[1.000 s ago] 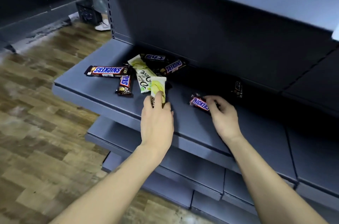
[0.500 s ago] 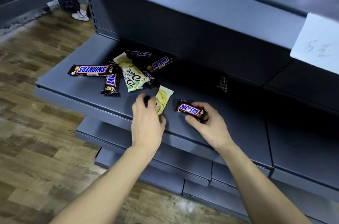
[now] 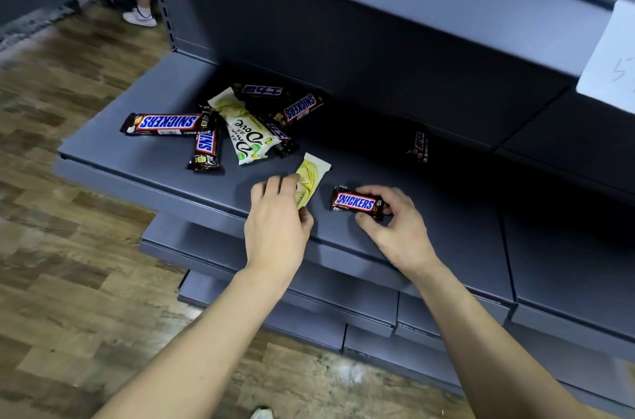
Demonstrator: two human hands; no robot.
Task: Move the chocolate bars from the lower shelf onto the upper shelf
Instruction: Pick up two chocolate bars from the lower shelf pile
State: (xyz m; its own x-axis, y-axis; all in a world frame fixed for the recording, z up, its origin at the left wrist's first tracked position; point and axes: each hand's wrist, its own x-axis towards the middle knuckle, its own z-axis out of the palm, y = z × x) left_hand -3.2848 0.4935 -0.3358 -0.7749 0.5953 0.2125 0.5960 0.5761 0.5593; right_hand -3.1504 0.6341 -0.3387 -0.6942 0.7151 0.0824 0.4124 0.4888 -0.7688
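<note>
Left hand (image 3: pixel 276 212) pinching a small pale yellow-green foil-wrapped bar (image 3: pixel 311 179) near the front edge of the grey metal lower shelf (image 3: pixel 113 157); right hand (image 3: pixel 395 226) curled around a short brown Snickers bar (image 3: pixel 355 202) just beside it, both bars close above the shelf surface. Heaped toward the shelf's back left: a long brown Snickers bar (image 3: pixel 165 123), a white-and-green Dove bar (image 3: pixel 249 137) and more dark wrappers, with one dark bar (image 3: pixel 420 147) alone in shadow at the back.

Grey metal shelving (image 3: pixel 378 23) over wood-plank floor (image 3: pixel 68 298) — dim light.
</note>
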